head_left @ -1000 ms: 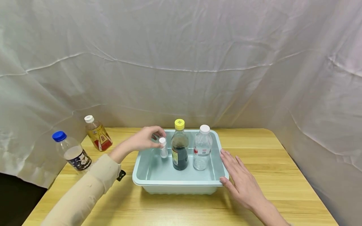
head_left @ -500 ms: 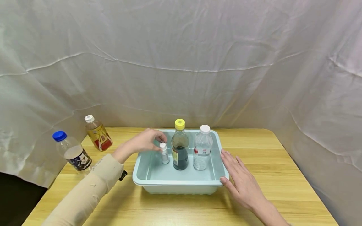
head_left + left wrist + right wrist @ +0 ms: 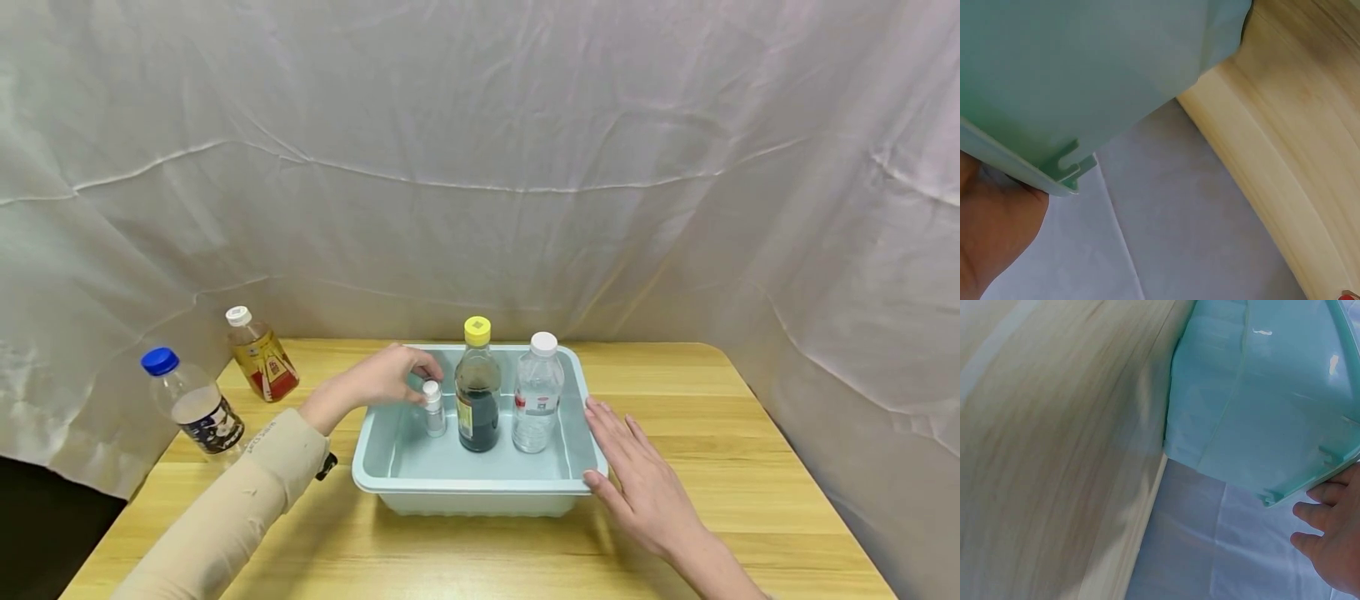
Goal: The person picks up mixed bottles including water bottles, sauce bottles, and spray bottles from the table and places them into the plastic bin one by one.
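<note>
We set the small vial [image 3: 432, 407] into the bin [image 3: 480, 487], left hand [image 3: 386, 377] pinching its cap, right hand [image 3: 637, 475] spread against the right rim; letting go comes next, we judge.

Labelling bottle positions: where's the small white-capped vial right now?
Head view: the small white-capped vial stands upright in the left part of the pale green plastic tub, just left of the dark yellow-capped bottle, its cap pinched by the left hand.

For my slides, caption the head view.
Left hand pinches a small bottle in the tub; right hand rests on its rim.
</note>
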A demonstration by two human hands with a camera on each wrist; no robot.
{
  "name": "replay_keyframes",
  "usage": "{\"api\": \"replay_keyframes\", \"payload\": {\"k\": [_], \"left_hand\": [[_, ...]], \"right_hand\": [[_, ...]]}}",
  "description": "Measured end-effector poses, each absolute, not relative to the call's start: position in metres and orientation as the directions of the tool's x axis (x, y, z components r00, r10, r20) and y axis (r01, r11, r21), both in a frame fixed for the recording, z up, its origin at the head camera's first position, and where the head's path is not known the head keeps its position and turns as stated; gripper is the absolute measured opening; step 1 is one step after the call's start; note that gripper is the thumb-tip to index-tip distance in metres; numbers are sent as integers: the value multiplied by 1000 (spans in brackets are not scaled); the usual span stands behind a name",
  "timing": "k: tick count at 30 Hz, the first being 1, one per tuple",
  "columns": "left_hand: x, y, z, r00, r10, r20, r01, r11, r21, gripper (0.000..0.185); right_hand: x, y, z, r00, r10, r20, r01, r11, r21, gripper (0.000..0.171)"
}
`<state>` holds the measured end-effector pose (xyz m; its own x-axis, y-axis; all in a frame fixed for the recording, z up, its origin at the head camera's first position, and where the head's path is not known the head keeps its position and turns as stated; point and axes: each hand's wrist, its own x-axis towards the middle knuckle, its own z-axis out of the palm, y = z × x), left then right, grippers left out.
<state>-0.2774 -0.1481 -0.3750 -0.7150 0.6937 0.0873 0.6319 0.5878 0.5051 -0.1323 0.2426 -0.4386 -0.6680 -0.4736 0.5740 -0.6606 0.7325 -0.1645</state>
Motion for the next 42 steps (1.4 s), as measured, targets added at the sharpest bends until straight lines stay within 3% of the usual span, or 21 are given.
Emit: {"api": "replay_keyframes", "payload": {"k": [8, 12, 21, 27, 31, 42], "left_hand": [[-272, -155, -373, -717, 673, 183, 660, 570, 489, 38], [-265, -163, -369, -745, 603, 285, 644, 539, 543, 38], [-239, -187, -359, -748, 276, 604, 656, 446, 609, 36], [-218, -208, -364, -714, 93, 694, 644, 476, 599, 41], [-205, -220, -369, -658, 0, 753, 647, 511, 566, 48], [-161, -233, -355, -410, -307, 859, 620, 596, 509, 59]], "right_hand": [[-132, 241, -439, -663, -475, 579, -664, 729, -163, 65], [-131, 241, -439, -666, -470, 579, -660, 733, -164, 65], [-132, 242, -439, -664, -465, 585, -665, 726, -177, 65], [-131, 241, -438, -677, -467, 569, -661, 726, -191, 65], [-131, 241, -439, -668, -471, 577, -667, 723, -182, 65], [-133, 241, -440, -654, -471, 592, -677, 714, -179, 65]]}}
